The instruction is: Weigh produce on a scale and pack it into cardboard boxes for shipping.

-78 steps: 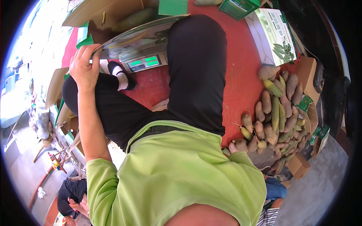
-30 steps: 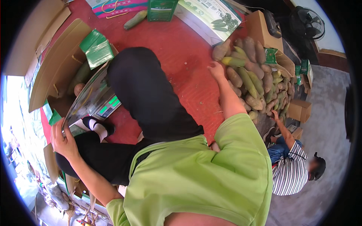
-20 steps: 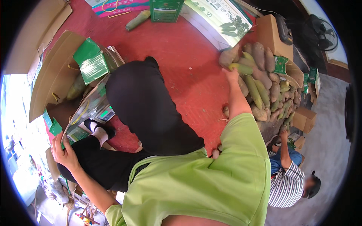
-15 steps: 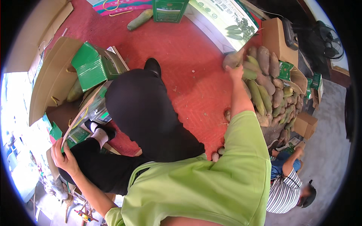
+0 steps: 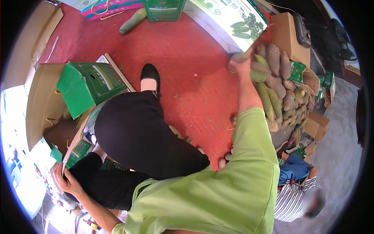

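Observation:
My right hand [image 5: 242,67] reaches out to the far right, its fingers closed round a radish [image 5: 234,62] at the edge of the pile. Beside it lie several green and muddy brown radishes [image 5: 273,60]. My left hand [image 5: 69,183] is curled over the upright edge of an open cardboard box [image 5: 44,103] at my left, thumb on the inner side and fingers outside. One green flap [image 5: 87,85] of that box is folded outward. The box's inside is mostly dark, with part of a radish showing.
A large white printed carton [image 5: 222,23] stands beside the radish pile, next to a green box [image 5: 163,9]. One green radish [image 5: 133,21] lies on the red floor [image 5: 194,97]. Brown boxes [image 5: 290,37] stand behind the pile. Another person in a striped shirt [image 5: 290,201] crouches at lower right.
My right hand has closed further over the radish. The left hand stays on the box edge. The view has shifted, showing more of my shoe, and the person at right has bent lower.

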`<state>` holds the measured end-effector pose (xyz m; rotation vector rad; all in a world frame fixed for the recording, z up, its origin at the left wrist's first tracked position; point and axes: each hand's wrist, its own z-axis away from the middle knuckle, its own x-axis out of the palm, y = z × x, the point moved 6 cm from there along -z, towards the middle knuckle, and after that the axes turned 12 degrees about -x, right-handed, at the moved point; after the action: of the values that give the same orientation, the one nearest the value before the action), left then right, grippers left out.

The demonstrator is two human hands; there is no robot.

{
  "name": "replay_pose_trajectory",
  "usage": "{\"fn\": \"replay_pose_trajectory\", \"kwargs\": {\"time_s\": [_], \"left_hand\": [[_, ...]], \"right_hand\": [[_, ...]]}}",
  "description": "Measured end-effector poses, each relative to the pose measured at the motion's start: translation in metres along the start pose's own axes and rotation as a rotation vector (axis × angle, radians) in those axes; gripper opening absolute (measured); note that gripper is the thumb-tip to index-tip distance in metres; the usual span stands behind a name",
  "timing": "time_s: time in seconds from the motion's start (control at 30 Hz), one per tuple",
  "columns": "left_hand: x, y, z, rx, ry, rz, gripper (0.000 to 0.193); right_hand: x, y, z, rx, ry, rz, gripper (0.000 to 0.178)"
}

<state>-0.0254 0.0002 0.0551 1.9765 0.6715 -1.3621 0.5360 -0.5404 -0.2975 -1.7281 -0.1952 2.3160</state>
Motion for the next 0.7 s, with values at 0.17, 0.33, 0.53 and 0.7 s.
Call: {"fn": "replay_pose_trajectory", "kwargs": {"time_s": [0.17,0.33,0.53,0.7], "left_hand": [[0.001,0.007,0.0,0.025,0.006,-0.016,0.015],[-0.01,0.002,0.006,0.001,0.022,-0.029,0.013],[0.004,0.01,-0.004,-0.033,0.056,-0.031,0.019],[-0.01,0.027,-0.007,0.012,0.074,-0.033,0.016]], "right_hand": [[0.009,-0.005,0.007,0.225,0.016,-0.067,0.113],[0.04,0.005,0.007,0.184,0.034,-0.219,0.112],[0.068,0.071,0.051,0.099,0.199,-0.442,0.066],[0.073,0.011,0.151,0.199,-0.426,-0.75,0.089]]}}
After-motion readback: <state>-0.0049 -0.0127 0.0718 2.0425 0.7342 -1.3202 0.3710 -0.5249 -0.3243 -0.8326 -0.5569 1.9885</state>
